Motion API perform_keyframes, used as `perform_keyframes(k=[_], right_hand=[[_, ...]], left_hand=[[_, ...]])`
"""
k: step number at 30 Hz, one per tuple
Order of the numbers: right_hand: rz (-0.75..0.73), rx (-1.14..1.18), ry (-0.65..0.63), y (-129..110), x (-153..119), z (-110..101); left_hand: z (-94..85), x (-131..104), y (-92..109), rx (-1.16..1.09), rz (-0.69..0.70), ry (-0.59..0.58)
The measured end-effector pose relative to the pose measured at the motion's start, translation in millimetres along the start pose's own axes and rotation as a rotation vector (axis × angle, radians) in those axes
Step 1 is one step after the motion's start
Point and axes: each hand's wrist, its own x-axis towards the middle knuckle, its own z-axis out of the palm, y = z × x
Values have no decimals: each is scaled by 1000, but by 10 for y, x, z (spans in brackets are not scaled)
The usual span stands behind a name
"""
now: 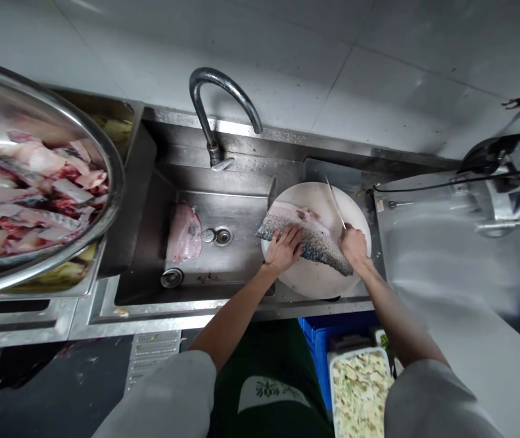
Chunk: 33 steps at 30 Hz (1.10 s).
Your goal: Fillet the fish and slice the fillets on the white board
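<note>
A large piece of fish, its dark scaly skin facing up, lies on a round white cutting board beside the sink. Flat on the skin near its left end rests my left hand, fingers stretched out. My right hand is wrapped round the handle of a knife, at the right side of the fish. The blade points away from me toward the wall, above the board; whether its edge touches the fish I cannot tell. The handle is mostly hidden by my fingers.
A pink fish piece lies in the metal sink under a curved faucet. At left a big steel bowl holds cut fish. A metal machine stands right; below is a white tub of pale chopped food.
</note>
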Motion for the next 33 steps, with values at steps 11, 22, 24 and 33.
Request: perform_keyframes(k=[11,22,24,33], right_hand=[[-202,-60,-78,-613,-89,202],[-187,-146,-93,-517,11,216],[-205,-144,-93,-514,30,211],[-171,-85,-50,-537,75,239]], left_hand=[[47,16,-26,35,4,0],[-10,53,47,173,26,-13],[-18,56,57,184,12,-3],[13,85,56,171,-10,-8]])
